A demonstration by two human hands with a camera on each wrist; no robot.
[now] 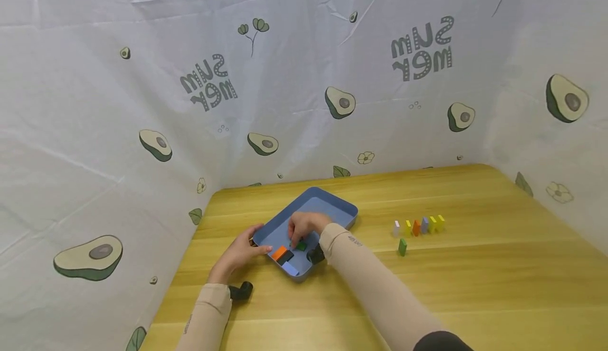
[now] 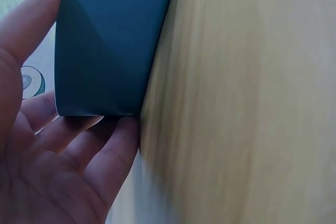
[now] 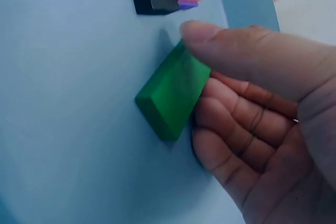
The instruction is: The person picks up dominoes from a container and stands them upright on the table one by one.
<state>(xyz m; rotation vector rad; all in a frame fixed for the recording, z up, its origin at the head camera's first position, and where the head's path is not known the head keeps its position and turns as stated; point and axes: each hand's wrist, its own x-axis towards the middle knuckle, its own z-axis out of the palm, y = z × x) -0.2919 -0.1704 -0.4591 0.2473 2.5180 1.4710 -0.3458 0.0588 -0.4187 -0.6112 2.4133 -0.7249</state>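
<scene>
A blue tray point(image 1: 330, 207) sits at an angle on the table. My left hand point(image 1: 241, 250) grips its left corner, thumb up at the rim and the other fingers at the bottom edge, as the left wrist view shows. Inside the tray my right hand point(image 1: 305, 226) pinches a green block point(image 3: 170, 95) between thumb and fingers, the block tilted close over the tray floor. Nearby in the tray lie an orange block point(image 1: 279, 253), a black block point(image 1: 285, 257) and a light blue block point(image 1: 290, 268). A bit of purple block point(image 3: 187, 4) shows under the orange one.
To the right on the wooden table point(image 1: 475, 266) stands a row of small blocks: white point(image 1: 396, 228), yellow point(image 1: 408, 227), orange point(image 1: 416, 228), blue point(image 1: 425, 225) and more yellow. Another green block point(image 1: 402, 247) stands in front of them. A patterned sheet point(image 1: 304, 76) hangs behind.
</scene>
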